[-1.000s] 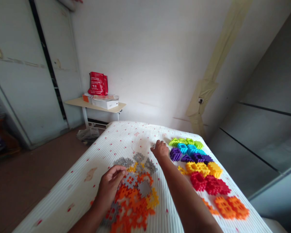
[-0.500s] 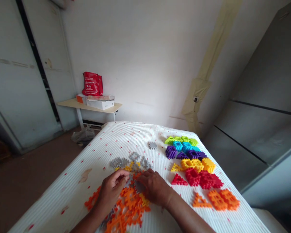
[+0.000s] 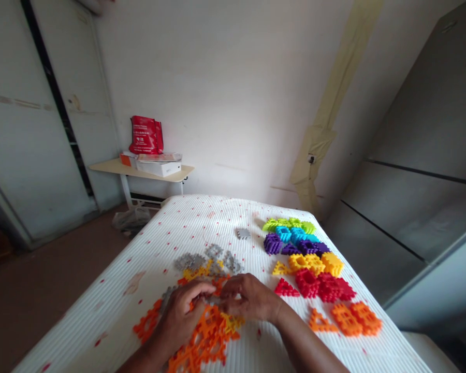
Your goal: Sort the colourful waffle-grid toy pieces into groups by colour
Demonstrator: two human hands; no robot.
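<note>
Both hands meet over a heap of interlocking plastic tiles. My left hand (image 3: 184, 308) is curled, thumb and fingers pinched at a grey tile (image 3: 214, 300). From the other side my right hand (image 3: 250, 298) grips grey plastic too; whether it is the same tile or a second one, the fingers hide. Under the hands spread loose orange tiles (image 3: 202, 339), with a few yellow tiles (image 3: 232, 323) by my right wrist. Just beyond lie several grey tiles (image 3: 190, 260). One solid grey square tile (image 3: 243, 234) sits apart, farther up the bed.
Tiles sorted by colour line the right side: green (image 3: 289, 224), light blue (image 3: 297, 235), purple (image 3: 272, 243), yellow (image 3: 308, 263), red (image 3: 326, 285) and orange (image 3: 355, 318). They rest on a white spotted bedcover (image 3: 112, 305). A small table (image 3: 112, 166) holds a red bag (image 3: 144, 135).
My right hand has come back from the far grey square to the heap, leaving that square on the cover. It has taken grey plastic from the heap and brought it against my left fingers.
</note>
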